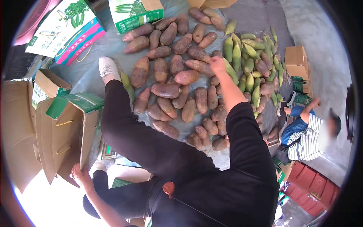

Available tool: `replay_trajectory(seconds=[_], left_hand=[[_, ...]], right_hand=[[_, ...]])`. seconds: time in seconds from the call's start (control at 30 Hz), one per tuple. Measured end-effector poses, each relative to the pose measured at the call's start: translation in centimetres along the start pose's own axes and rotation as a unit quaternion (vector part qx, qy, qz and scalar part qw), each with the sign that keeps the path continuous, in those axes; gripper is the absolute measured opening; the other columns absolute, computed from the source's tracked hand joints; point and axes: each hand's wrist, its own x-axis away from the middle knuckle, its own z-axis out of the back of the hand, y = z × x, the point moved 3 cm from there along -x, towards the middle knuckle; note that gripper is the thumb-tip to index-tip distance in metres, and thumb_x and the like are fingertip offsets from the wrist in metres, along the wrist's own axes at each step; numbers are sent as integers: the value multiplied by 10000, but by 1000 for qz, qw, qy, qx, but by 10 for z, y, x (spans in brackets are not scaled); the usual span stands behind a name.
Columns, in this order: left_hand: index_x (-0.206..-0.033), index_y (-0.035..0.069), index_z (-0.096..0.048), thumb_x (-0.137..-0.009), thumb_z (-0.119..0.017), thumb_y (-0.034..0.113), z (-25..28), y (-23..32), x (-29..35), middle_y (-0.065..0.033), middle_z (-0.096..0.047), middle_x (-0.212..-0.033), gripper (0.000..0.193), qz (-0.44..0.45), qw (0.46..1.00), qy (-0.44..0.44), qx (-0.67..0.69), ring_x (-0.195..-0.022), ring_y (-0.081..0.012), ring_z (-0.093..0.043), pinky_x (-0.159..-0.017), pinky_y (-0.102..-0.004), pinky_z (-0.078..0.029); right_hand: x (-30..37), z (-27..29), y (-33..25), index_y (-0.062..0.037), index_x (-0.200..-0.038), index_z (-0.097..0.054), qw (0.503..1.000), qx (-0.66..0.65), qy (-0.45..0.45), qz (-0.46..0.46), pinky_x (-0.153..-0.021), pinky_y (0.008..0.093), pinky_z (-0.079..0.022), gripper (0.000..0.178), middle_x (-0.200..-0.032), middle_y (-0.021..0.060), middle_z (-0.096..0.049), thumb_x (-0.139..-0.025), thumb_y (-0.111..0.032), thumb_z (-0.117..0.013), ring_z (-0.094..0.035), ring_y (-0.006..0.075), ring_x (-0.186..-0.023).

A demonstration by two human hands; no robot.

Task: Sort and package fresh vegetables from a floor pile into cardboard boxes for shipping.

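My left hand is closed on the lower edge of an upright open cardboard carton with a green printed flap and string handles. Stretched forward, my right hand is at the end of a purplish-brown radish, just left of a long green radish. Its fingers are too indistinct to tell whether they grip. Many more purplish-brown radishes lie spread over a plastic sheet between my outstretched leg and right arm. Beyond my right forearm is a heap of green radishes.
White and green printed cartons stand at the far side. A scale with a lit green display is partly hidden beside the left carton. Another person in a striped shirt is at the right, near a red metal door.
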Motion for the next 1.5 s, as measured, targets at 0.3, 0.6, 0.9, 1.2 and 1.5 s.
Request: replay_trajectory(seconds=[0.3,0.6,0.9,1.2,1.5], left_hand=[[-977,28,-590,-706,-650,5,2,-30,12,-104,-590,-958,278,27,999,4,22,-896,-292,-525,-841,-406,-378],[-1033,20,-555,-740,-624,-20,-3,-34,17,-121,-562,-1009,303,42,999,13,9,-923,-311,-494,-830,-425,-392],[-1149,29,-523,-780,-626,13,0,-59,24,-138,-533,-1119,384,62,996,-55,-27,-1003,-319,-503,-878,-431,-389],[-882,34,-604,-694,-619,-15,19,2,0,-93,-589,-977,196,39,999,24,-16,-933,-279,-513,-854,-394,-369],[-818,91,-659,-689,-647,40,24,25,4,-86,-616,-900,139,34,999,32,-22,-978,-267,-553,-978,-450,-349]], right_hand=[[-35,3,108,-150,-1215,-539,951,229,-85,-188,-964,400,-413,481,-1228,124,-558,-770,-321,-606,-498,341,-1154],[-60,-12,128,-119,-1370,-354,921,225,-167,-270,-1032,490,-288,764,-1384,98,-411,-723,-395,-650,-297,311,-1313],[-34,-5,97,-193,-1225,-496,893,385,-162,-170,-942,486,-370,600,-1280,27,-484,-676,-306,-707,-411,287,-1217],[14,-4,69,-157,-1038,-524,910,412,-28,28,-850,447,-376,505,-1033,9,-587,-613,-299,-757,-508,221,-1070],[31,37,-44,-87,-1058,-562,985,47,83,144,-801,402,-439,541,-969,133,-601,-594,-239,-796,-578,288,-883]])
